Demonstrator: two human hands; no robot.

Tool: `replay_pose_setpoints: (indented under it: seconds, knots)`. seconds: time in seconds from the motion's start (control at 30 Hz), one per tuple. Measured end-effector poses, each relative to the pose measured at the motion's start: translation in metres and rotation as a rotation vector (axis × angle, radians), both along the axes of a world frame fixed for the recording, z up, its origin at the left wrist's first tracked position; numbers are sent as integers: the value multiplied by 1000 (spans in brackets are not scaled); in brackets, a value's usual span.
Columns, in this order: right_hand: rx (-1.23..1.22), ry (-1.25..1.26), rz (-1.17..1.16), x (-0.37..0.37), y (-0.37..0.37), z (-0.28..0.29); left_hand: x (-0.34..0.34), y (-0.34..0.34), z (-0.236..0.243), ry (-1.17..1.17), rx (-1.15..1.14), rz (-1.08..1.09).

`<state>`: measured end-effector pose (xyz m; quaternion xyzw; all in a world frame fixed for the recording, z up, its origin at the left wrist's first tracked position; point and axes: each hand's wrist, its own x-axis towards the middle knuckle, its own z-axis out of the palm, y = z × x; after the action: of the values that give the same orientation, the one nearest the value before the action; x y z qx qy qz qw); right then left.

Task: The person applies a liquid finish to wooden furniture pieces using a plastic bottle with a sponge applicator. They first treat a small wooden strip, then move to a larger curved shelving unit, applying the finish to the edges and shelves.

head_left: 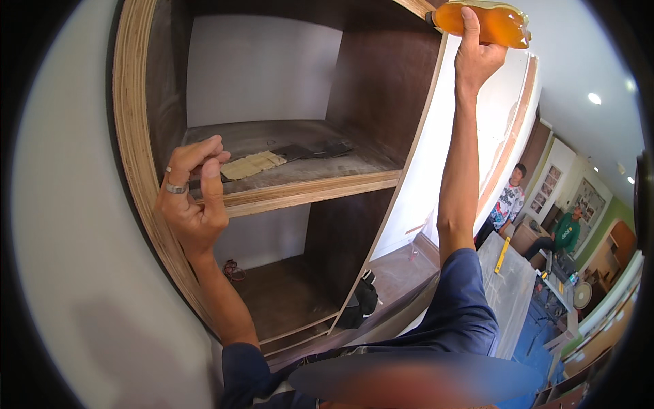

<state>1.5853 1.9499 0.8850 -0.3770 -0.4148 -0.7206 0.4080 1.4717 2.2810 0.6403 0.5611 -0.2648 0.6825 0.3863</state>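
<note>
Hovering before a brown, plywood-edged shelf unit [313,193], the left hand [194,187] has loosely curled fingers, apart from the thumb; beside it lies a flat tan piece [254,164]. Farther right, the right hand [479,61] grips a clear plastic bottle of amber liquid [501,26] sideways, high up.

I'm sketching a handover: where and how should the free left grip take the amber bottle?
Probably by its shoulder, just behind the dark cap, coming from the left. The bottle lies on its side, narrowing toward the cap at its left end, and the right grip holds it farther along from below, leaving that end free.
</note>
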Motion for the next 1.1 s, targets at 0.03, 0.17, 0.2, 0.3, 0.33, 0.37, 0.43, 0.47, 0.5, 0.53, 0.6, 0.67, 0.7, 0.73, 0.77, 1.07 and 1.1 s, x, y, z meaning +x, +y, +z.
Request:
replay_pose_setpoints:
  seconds: [0.03,0.17,0.2,0.3,0.33,0.37,0.43,0.47,0.5,0.53,0.6,0.67,0.7,0.73,0.77,1.07,1.1]
  knots:
    - [-2,-19,-3,2,1,-1,0,-1,0,30,-11,-2]
    - [-10,-52,30,15,13,-1,-3,0,-1,29,27,-64]
    - [-19,-73,40,17,13,-1,-5,0,-2,35,41,-62]
    - [3,19,-61,19,-2,-5,-6,3,-3,38,66,-34]
    - [-5,-88,-117,20,-6,-6,-6,3,-4,34,69,-18]
    - [29,-109,-98,22,-7,-6,-5,4,-3,22,57,-38]
    - [53,-130,-68,25,-8,-6,-4,4,-2,15,50,-98]
    - [41,-136,-54,27,-5,-5,-4,4,-2,9,59,-96]
    - [29,-140,-41,29,-2,-5,-4,4,-2,14,72,-99]
    - [13,-55,43,31,2,-5,-5,4,-2,8,72,-110]
    - [37,-69,47,32,5,-5,-7,3,-3,26,75,-106]
    - [33,-101,-85,30,3,-8,-8,3,-4,27,82,-101]
    - [25,-122,-147,30,2,-8,-8,3,-5,21,91,-90]
    - [73,-129,-34,29,1,-11,-7,4,-5,12,87,-81]
    - [80,-155,7,29,0,-11,-7,4,-4,-4,86,-108]
    - [74,-122,-20,33,13,-17,-8,4,-6,11,79,-92]
    - [82,-133,-40,32,6,-17,-8,4,-6,6,83,-78]
